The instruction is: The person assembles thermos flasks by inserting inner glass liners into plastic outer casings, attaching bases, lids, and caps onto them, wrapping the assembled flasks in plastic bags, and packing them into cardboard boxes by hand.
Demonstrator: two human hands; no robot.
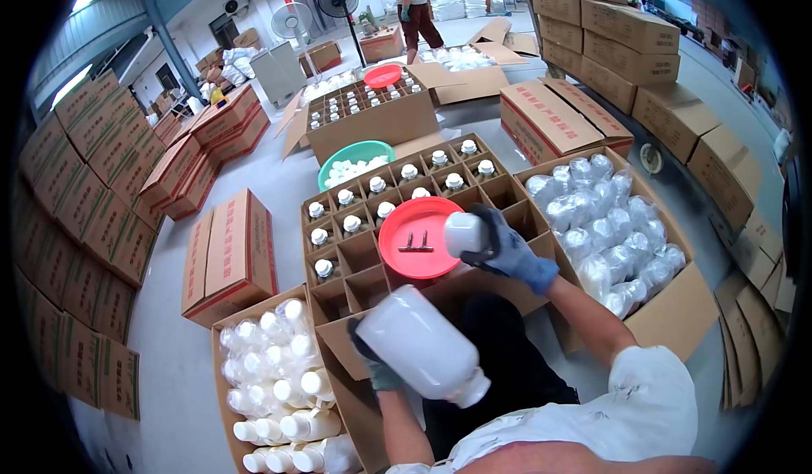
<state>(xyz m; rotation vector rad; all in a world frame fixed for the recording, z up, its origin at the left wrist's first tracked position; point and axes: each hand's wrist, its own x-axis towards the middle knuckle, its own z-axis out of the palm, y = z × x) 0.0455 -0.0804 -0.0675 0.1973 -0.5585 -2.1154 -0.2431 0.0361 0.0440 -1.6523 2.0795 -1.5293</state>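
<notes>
My left hand (376, 357), in a dark-palmed glove, is closed round a large white bottle (419, 343), which lies tilted with its capped neck pointing down and right. My right hand (503, 250), in a blue and black glove, grips a smaller white container (465, 235) beside a red plate (395, 258). Two small dark metal pieces (416, 242) lie on that plate. The plate rests on a divided carton (342, 258), where white-capped bottles (345, 197) stand in several compartments. A green bowl (326, 169) of white caps sits behind the carton.
An open box (541, 169) of plastic-wrapped bottles is at the right, another box (224, 389) of bottles at the lower left. Closed cartons (233, 254) stand on the floor. Farther back are another divided carton (381, 123), fans (338, 0) and a person (414, 9).
</notes>
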